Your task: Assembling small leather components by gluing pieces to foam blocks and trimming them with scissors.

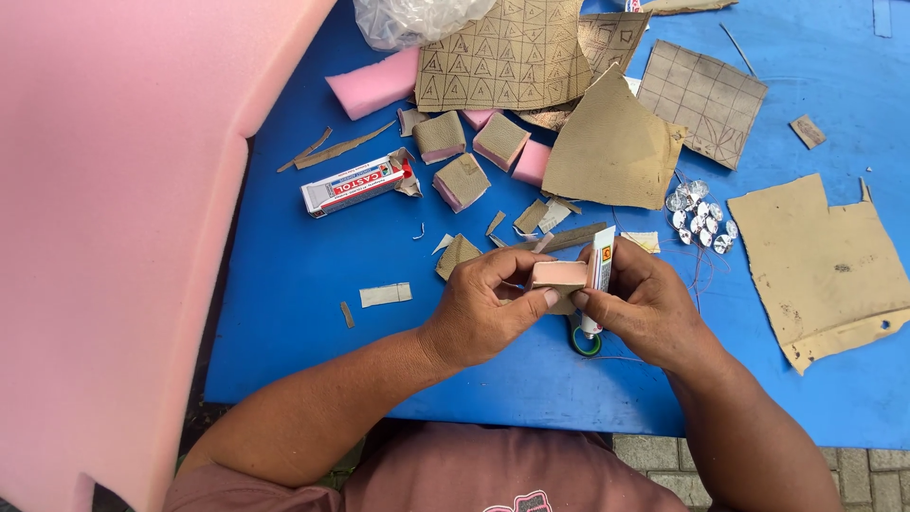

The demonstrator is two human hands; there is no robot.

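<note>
The foam block (559,277) sits between my two hands, held just above the near edge of the blue desk (313,275). I judge it very light and soft: it will dent under a hard squeeze, so pressure belongs on the flat end faces, not on the corners. The covering looks like thin, limp sheet, likely to shift or wrinkle until bonded. Its surface appears matte and not slippery.

The block is small and rectangular, pinkish-tan on the face turned up to me, with a darker tan edge below.

My left hand (483,308) takes the left end; its fingers (517,267) curl over the top and the thumb presses the near side, a closed pinch on the block. My right hand (645,303) closes on the right end and also clamps a small glue tube (600,265) upright against it, cap end down.

Under the hands lies a green ring-shaped object (585,342), partly hidden. Farther out on the desk: three already covered blocks (464,156), a red-and-white glue carton (358,183), tan offcuts (611,147), marked pattern sheets (507,57), a cluster of clear gems (700,216), and a large pink foam slab (104,237) standing along the left side.
</note>
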